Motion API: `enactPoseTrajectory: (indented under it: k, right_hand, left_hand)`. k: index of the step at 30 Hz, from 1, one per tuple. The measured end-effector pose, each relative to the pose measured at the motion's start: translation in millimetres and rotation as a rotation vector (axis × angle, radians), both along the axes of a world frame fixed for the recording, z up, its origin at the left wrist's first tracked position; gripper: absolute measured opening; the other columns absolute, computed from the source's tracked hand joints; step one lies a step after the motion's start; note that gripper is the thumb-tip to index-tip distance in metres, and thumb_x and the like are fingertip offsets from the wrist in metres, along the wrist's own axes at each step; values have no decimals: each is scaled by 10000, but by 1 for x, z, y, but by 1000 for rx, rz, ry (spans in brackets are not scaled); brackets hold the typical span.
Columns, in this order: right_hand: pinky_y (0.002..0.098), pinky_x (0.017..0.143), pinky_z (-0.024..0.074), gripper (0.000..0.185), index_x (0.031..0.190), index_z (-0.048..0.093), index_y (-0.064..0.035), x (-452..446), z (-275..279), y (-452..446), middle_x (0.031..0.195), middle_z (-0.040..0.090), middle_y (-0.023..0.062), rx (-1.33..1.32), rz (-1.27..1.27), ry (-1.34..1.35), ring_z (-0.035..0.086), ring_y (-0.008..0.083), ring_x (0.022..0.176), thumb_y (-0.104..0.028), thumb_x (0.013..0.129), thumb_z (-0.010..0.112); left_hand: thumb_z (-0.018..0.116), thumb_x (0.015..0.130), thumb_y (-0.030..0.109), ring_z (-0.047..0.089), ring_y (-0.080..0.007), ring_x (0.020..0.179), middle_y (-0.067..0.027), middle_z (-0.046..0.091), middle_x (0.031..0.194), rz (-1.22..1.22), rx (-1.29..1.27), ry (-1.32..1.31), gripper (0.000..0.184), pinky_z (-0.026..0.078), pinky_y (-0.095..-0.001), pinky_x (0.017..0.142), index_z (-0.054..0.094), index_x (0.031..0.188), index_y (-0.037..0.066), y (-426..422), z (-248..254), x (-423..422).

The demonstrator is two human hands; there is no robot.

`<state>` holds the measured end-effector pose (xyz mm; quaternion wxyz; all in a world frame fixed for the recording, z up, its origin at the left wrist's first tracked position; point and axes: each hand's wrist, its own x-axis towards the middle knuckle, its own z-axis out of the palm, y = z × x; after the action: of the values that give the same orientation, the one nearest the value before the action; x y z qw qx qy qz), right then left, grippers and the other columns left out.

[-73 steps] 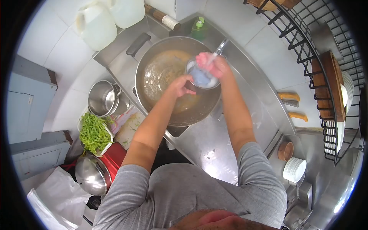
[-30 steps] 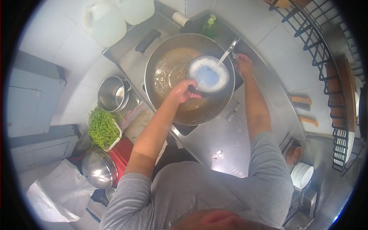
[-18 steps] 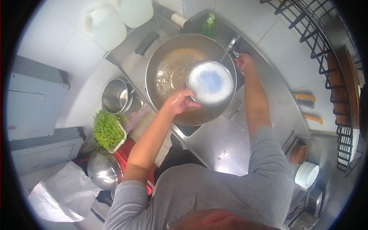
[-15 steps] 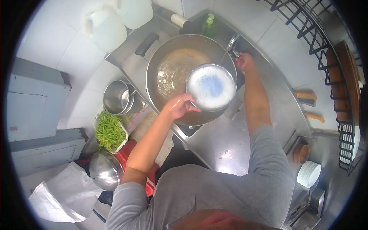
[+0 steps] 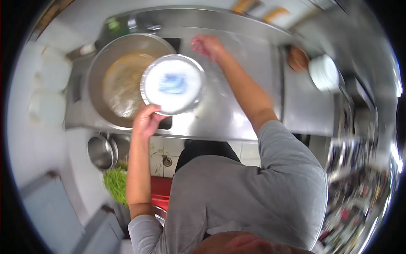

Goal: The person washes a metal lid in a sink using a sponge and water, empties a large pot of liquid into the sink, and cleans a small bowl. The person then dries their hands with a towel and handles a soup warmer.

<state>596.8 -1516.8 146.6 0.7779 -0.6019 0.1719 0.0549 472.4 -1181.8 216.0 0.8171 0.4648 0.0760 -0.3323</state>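
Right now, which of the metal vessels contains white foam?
The bowl in the left hand; the larger pan holds brownish liquid, the lower-left pot shows no foam.

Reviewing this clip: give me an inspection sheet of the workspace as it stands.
Surface: steel counter, with bright glare.
Work items: bowl of white foam with a blue patch, overlapping the large pot in view; murky liquid in that pot.
Clutter: white plates beside a brown bowl, at the right.
Hands: left grips the bowl's rim; right loose, nothing seen in it, blurred.
Cables: nothing seen.
Surroundings: greens and small pot, lower left; edges blurred.
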Motion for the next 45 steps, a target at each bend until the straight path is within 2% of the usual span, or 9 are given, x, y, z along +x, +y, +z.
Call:
enactPoseTrajectory:
  k: [6,13,21,26,31,35,39,43,45]
  right_hand:
    - [288,583,475,262,981,693,-37,-326,11,-15,848,685,36,-355,-294,205,618,120,734,-288,913,661]
    - [296,585,487,315,1056,677,-31,-622,-42,24,952,720,67,-280,-691,542,651,152,751,-312,916,660]
    - [307,533,488,293,960,680,-22,-836,-110,49,872,703,69,-69,-1010,661,640,158,701,-306,890,682]
    - [311,528,500,296,988,683,-5,-959,-124,42,884,711,83,-41,-1132,668,645,162,695,-284,891,673]
    - [285,525,490,230,1011,682,-17,-1035,-111,22,840,699,54,-86,-1213,744,641,142,682,-201,877,651]
    - [279,529,485,206,985,682,-40,-1077,-147,-15,834,699,34,-178,-1131,697,634,130,664,-226,908,641]
    - [273,518,459,275,999,693,-2,-1040,-114,-61,833,690,53,-187,-1199,650,615,124,678,-260,904,675]
    - [276,550,470,304,1026,687,16,-1005,-106,-90,833,686,56,-247,-1127,629,609,123,693,-266,912,674]
    - [273,565,472,310,1034,687,14,-994,-108,-107,829,686,53,-286,-1081,608,606,120,698,-270,910,680]
  left_hand:
    - [602,780,38,633,-342,1073,-198,609,1180,-370,-56,-8,505,536,-570,925,491,1261,-70,-36,-8,-21]
    - [612,780,52,610,-402,1070,-200,582,1155,-683,-110,95,315,488,-683,947,564,1077,-38,-123,-25,-68]
    - [613,745,87,581,-555,1001,-303,512,1172,-829,-15,79,529,437,-725,969,444,1220,-70,-275,-45,-172]
    - [616,751,73,549,-525,1044,-237,459,1242,-894,1,105,497,430,-738,968,451,1202,-55,-349,-62,-226]
    - [586,780,78,546,-525,1033,-227,463,1192,-902,23,66,433,424,-753,961,433,1167,-42,-401,-78,-254]
    - [572,787,57,524,-589,1025,-290,441,1191,-901,-11,30,378,417,-766,950,419,1118,-41,-437,-97,-250]
    - [545,860,30,506,-589,1089,-291,431,1236,-844,132,47,331,421,-740,978,401,1139,-76,-470,-98,-251]
    - [562,961,129,538,-531,1122,-312,378,1367,-837,215,-41,529,471,-631,1009,305,1337,-141,-476,-77,-272]
    - [585,959,151,595,-419,1140,-186,556,1212,-925,287,-34,391,501,-563,1003,454,1252,-74,-470,-72,-272]
